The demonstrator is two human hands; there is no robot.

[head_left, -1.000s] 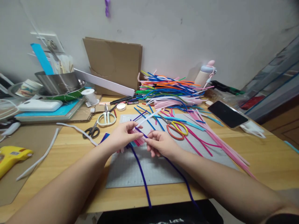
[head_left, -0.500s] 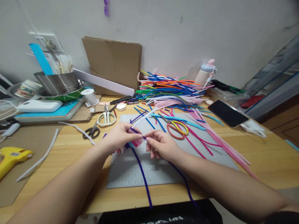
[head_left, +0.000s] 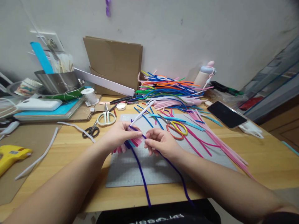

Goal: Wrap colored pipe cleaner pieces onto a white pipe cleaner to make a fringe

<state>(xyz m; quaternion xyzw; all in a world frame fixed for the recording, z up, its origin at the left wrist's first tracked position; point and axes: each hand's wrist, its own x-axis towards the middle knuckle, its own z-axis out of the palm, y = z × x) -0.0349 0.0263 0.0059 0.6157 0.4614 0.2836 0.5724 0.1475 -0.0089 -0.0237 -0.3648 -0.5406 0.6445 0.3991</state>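
Left hand (head_left: 121,133): thumb pressed over the fingers, pinching a fringed bundle (head_left: 137,142) of pink, blue and purple fuzzy stems, held just above the mat. Right hand (head_left: 163,143): thumb and forefinger nipped on a purple stem (head_left: 177,170), other fingers curled loosely. The short span between the hands looks fairly taut; the rest trails under the right wrist toward the table edge.

From my remote seat, I'd judge the left pinch as the anchor: firm, close to the wrap point, without crushing the fuzz. The right should pull evenly, in short pulls; a sharp bend would likely kink the wire.

A second purple strand (head_left: 141,169) hangs below the bundle. I can't tell whether both are one piece; I'd mind tangling. A white stem (head_left: 141,115) juts up beyond the left hand.

Farther out: grey cutting mat (head_left: 130,174), red-and-yellow scissors (head_left: 169,123) just beyond the right hand.
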